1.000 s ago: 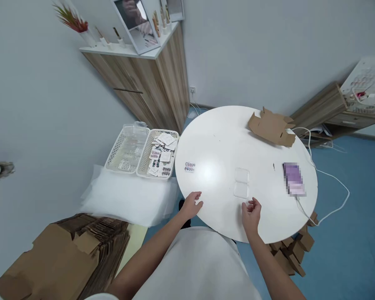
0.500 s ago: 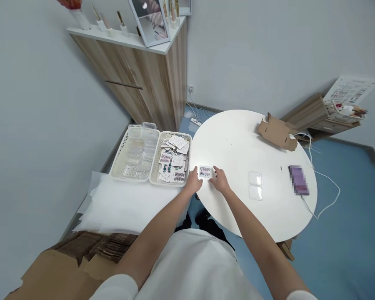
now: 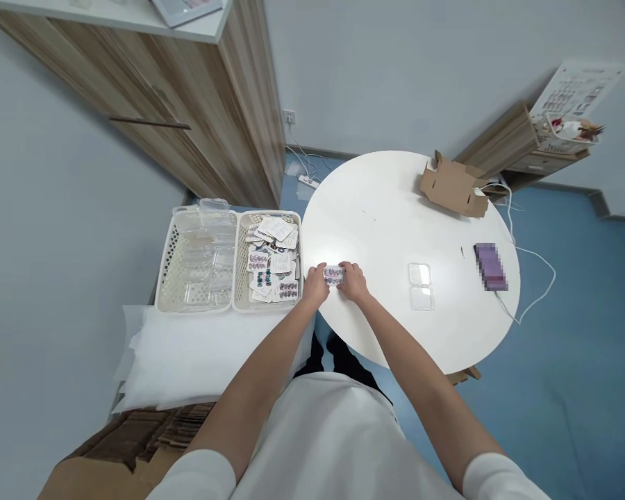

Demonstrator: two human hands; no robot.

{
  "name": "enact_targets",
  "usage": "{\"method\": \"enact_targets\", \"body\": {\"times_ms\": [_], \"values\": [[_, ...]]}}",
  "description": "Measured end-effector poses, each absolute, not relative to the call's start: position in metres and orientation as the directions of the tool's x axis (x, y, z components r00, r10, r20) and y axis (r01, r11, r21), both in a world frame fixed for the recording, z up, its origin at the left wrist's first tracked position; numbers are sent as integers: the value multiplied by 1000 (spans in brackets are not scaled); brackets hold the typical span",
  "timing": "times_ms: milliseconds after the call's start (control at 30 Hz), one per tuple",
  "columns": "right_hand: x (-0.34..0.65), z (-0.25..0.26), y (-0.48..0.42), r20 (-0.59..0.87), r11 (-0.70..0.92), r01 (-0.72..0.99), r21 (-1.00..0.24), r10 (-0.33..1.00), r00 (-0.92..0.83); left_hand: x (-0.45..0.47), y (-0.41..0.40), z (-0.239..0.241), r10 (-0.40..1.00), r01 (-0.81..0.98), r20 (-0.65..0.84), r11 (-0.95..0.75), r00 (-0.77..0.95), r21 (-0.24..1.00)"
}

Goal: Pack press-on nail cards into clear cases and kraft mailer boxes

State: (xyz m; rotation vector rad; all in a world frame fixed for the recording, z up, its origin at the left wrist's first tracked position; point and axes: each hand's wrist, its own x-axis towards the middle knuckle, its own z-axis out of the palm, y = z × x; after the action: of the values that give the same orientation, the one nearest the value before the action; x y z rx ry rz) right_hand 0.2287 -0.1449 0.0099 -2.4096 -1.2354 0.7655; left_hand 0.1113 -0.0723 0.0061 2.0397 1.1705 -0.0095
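A card of press-on nails (image 3: 334, 276), white with two rows of purplish, glittery nails, is at the left edge of the round white table (image 3: 385, 229). My left hand (image 3: 316, 285) grips its left end, fingers curled at the edge. On the opposite end, my right hand (image 3: 353, 282) closes with thumb and fingers. Whether the card rests on the table or is slightly raised, I cannot tell. To the right of my hands, an opened clear plastic case (image 3: 421, 286) lies flat on the table.
Left of the table stand a white basket (image 3: 242, 278) of similar nail cards and another basket (image 3: 162, 285) of clear plastic cases. A brown cardboard box (image 3: 452, 186) and a purple, pixelated object (image 3: 491, 267) with a cable occupy the table's right side. White sheets (image 3: 203, 354) lie below the baskets.
My hands have come in from spread fingers beside the card to a grip on both its ends. The camera view has tilted down and shifted.
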Motion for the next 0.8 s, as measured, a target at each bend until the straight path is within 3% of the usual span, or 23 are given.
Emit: {"method": "enact_targets", "body": {"times_ms": [367,633,800], "values": [[226,16,-201,-162,-364,508,-781,903,399,99,-105,15,629,527,-176,-429,757,734],[275,40,-292,-82,-295,536,-791,919,385,134,-164,42,482,366,-88,-522,872,770],[329,39,-356,-102,-333,550,-766,907,408,186,-209,48,397,351,-100,-629,912,694]]}}
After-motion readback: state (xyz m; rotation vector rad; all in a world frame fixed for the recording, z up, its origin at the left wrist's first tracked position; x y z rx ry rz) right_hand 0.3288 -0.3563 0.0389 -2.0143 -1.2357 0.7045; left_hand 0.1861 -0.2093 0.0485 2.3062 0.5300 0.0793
